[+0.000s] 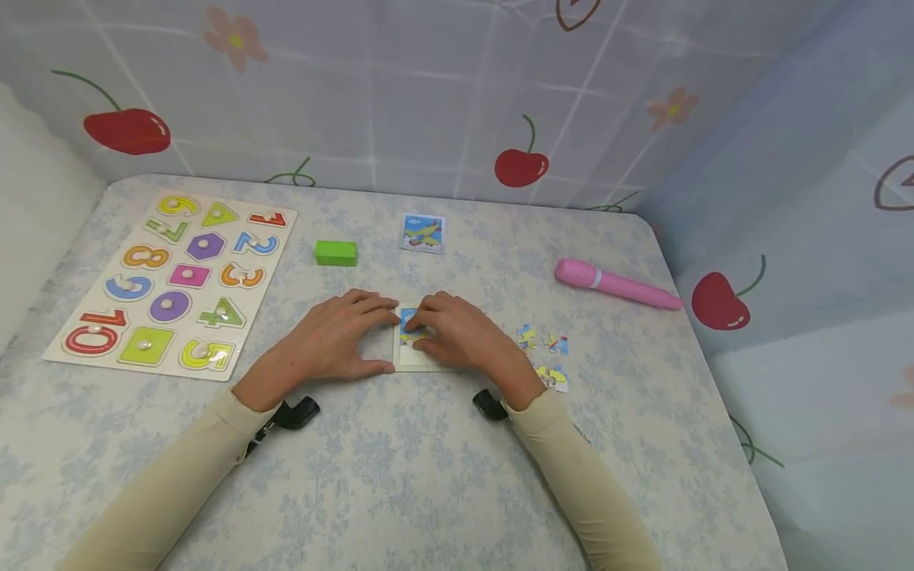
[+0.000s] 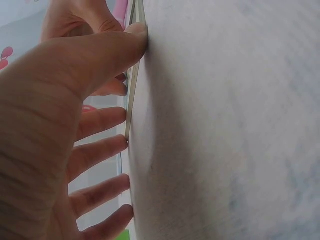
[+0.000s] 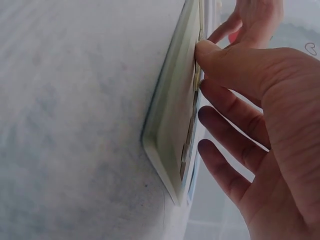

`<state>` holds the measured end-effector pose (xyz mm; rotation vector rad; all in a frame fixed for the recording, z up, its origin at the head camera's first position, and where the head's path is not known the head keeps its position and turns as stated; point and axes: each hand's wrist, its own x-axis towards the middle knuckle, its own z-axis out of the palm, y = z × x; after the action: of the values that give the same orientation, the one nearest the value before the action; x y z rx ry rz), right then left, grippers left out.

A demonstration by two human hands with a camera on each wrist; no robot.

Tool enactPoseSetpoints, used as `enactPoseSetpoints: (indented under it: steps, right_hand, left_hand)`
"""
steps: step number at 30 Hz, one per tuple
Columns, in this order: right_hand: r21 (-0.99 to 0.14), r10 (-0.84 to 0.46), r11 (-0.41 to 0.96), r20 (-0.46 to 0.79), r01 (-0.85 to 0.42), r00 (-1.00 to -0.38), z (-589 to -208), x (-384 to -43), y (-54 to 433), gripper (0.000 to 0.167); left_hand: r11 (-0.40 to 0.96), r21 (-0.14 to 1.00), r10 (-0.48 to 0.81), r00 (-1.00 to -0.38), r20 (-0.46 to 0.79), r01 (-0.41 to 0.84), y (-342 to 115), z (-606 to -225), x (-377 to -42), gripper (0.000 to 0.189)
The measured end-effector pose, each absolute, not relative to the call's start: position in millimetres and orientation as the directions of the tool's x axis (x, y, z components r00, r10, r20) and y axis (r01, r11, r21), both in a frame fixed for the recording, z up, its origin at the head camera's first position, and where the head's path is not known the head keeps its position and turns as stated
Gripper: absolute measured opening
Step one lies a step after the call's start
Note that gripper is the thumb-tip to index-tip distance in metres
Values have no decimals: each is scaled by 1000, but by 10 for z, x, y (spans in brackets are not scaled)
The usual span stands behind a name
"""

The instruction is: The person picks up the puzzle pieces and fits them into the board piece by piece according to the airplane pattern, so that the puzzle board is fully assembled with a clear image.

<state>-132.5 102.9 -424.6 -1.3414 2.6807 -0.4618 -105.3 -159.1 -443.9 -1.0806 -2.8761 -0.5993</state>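
Observation:
A cream puzzle tray (image 1: 417, 365) lies flat on the table between the hands, with blue and yellow puzzle pieces (image 1: 408, 316) along its left part. My left hand (image 1: 339, 333) touches the tray's left side, thumb at the near corner and spread, fairly straight fingertips higher up. Over the tray, my right hand (image 1: 457, 329) has its thumb and index finger on a puzzle piece (image 3: 198, 75), mostly hidden by the hand in the head view; the other fingers reach out beside it. Several loose puzzle pieces (image 1: 557, 343) lie right of the right hand.
Beyond the tray are a picture card of a yellow airplane (image 1: 423, 233) and a green block (image 1: 336, 253). A board of knobbed numbers and shapes (image 1: 246, 329) lies at the left. At the right is a pink pen-shaped thing (image 1: 620, 285). Patterned curtains (image 1: 428, 95) border the table.

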Motion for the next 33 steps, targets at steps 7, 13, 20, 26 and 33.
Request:
enactPoseSetpoints:
  steps: [7, 13, 20, 26, 33]
  right_hand:
    - [-317, -810, 545, 42, -777, -585, -4242, -1337, 1021, 22]
    - [-350, -800, 552, 34, -757, -599, -4187, -1368, 1080, 25]
    - [-398, -758, 583, 48, -708, -651, -4074, -1440, 1275, 25]
    - [-399, -711, 641, 14, -656, -703, -4056, -1454, 1465, 26]
    - [-426, -638, 705, -32, -567, -770, -4088, -1445, 1736, 30]
  left_hand:
    - [682, 355, 633, -759, 150, 639, -1599, -4432, -1049, 71]
    - [685, 353, 632, -761, 147, 637, -1598, -4429, -1047, 71]
    - [692, 352, 627, -766, 138, 630, -1584, -4406, -1056, 72]
    - [697, 352, 629, -768, 117, 625, -1574, -4403, -1056, 72]
    - [695, 359, 632, -767, 109, 623, -1570, -4417, -1042, 73]
